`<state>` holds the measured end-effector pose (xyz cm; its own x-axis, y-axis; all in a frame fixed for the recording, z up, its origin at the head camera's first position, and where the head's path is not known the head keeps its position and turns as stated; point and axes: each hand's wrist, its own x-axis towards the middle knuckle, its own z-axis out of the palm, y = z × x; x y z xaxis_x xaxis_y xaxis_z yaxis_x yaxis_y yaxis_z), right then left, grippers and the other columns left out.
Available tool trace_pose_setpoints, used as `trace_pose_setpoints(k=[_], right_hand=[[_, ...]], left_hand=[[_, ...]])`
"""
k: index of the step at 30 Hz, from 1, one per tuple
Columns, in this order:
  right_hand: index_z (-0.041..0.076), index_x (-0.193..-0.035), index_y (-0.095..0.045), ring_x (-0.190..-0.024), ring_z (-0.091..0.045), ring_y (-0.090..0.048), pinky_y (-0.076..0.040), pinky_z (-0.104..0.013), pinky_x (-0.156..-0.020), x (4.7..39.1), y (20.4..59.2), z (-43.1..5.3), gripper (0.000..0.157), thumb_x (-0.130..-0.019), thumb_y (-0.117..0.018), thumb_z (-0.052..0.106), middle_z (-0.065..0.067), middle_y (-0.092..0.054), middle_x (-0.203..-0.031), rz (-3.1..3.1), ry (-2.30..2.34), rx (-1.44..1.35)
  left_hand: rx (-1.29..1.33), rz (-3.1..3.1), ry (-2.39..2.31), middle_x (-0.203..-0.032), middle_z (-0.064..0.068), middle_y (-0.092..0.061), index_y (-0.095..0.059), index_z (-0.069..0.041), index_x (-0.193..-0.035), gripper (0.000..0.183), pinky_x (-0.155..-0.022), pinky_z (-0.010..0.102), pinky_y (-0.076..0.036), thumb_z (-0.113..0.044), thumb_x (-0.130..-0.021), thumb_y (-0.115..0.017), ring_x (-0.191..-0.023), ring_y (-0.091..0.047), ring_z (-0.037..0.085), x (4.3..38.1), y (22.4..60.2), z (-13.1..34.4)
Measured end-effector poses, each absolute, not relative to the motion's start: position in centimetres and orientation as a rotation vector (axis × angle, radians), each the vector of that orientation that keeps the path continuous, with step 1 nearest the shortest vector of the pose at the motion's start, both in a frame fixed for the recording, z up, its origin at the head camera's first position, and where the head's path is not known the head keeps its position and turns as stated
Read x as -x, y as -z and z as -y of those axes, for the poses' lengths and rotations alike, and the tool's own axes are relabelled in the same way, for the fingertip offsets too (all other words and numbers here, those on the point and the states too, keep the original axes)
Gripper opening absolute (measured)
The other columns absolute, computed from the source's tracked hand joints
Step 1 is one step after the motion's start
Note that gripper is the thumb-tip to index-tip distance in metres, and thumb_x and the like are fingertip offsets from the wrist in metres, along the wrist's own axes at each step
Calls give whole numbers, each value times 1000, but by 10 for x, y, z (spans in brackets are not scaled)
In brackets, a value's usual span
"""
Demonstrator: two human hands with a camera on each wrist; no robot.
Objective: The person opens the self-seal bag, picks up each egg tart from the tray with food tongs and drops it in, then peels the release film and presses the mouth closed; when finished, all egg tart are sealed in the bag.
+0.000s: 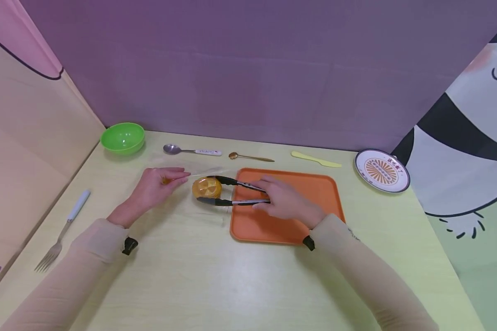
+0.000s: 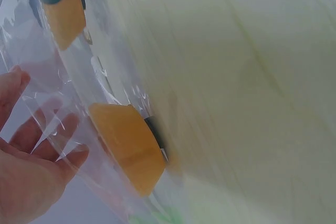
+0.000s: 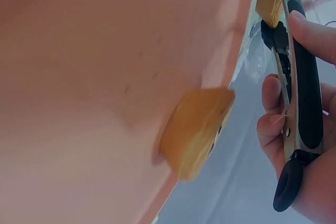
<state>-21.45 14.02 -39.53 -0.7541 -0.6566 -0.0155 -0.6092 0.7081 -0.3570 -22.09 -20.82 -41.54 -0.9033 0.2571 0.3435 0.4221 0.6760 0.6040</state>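
Gripping the tongs (image 1: 250, 202), right hand (image 1: 283, 200) is over the orange tray (image 1: 316, 195); tongs reach left past the tray edge, tips on either side of a bun (image 1: 207, 187), clear film round about. Left hand (image 1: 150, 189) pinches the clear bag (image 2: 34, 48), fingers partly seen through film in left wrist view. The bun sits between left hand and tray, just left of the tray. Can't tell how firmly the tips press it. Second bun (image 2: 128, 148) shows behind the film near left hand, left wrist view; whether fully inside the bag, can't tell. Third bun (image 3: 197, 129) on the tray, right wrist view. Back of table (image 1: 232, 289), left to right: green bowl (image 1: 123, 139), spoon (image 1: 199, 151), gold spoon (image 1: 252, 158), yellow knife (image 1: 314, 159), plate (image 1: 382, 171). Fork (image 1: 65, 226) at far left, handle pointing away from the person.
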Motion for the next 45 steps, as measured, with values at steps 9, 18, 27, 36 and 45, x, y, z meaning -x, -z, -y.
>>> trace_pose_setpoints(k=[9, 18, 27, 36, 45], right_hand=[[16, -138, -46, -99, -13, -51, -48, -32, -86, 222, 399, -114, 59, -87, -64, 39, 0, -53, -124, -2768, 457, 1055], [13, -139, -46, -106, -15, -47, -45, -30, -93, 226, 403, -94, 61, -87, -65, 38, -1, -50, -129, -2768, 430, 1092], [14, -139, -46, -87, -11, -44, -44, -24, -73, 229, 407, -84, 62, -86, -65, 41, -1, -53, -106, -2765, 452, 1083], [17, -140, -44, -89, -10, -46, -47, -25, -80, 230, 407, -76, 64, -86, -65, 44, -1, -54, -114, -2757, 474, 1042], [13, -138, -46, -85, -12, -46, -43, -25, -73, 232, 409, -68, 63, -86, -65, 43, -2, -55, -108, -2757, 474, 1101]], left_hand=[[546, 2685, 1053, -110, 16, -68, -74, -8, -102, 20, -81, 46, -53, -13, -83, -72, -103, -64, 32, 221, 415, 206], [554, 2711, 1040, -113, 16, -66, -74, -11, -103, 19, -87, 48, -51, -15, -84, -70, -107, -62, 34, 221, 415, 203], [538, 2732, 1054, -114, 17, -66, -73, -11, -105, 21, -84, 45, -53, -14, -84, -70, -107, -62, 32, 220, 415, 202], [521, 2722, 1017, -112, 12, -67, -74, -13, -104, 20, -63, 31, -51, -16, -84, -71, -103, -64, 31, 218, 414, 199], [519, 2735, 1003, -113, 13, -67, -74, -13, -104, 20, -70, 33, -54, -16, -84, -71, -105, -63, 31, 217, 413, 199]])
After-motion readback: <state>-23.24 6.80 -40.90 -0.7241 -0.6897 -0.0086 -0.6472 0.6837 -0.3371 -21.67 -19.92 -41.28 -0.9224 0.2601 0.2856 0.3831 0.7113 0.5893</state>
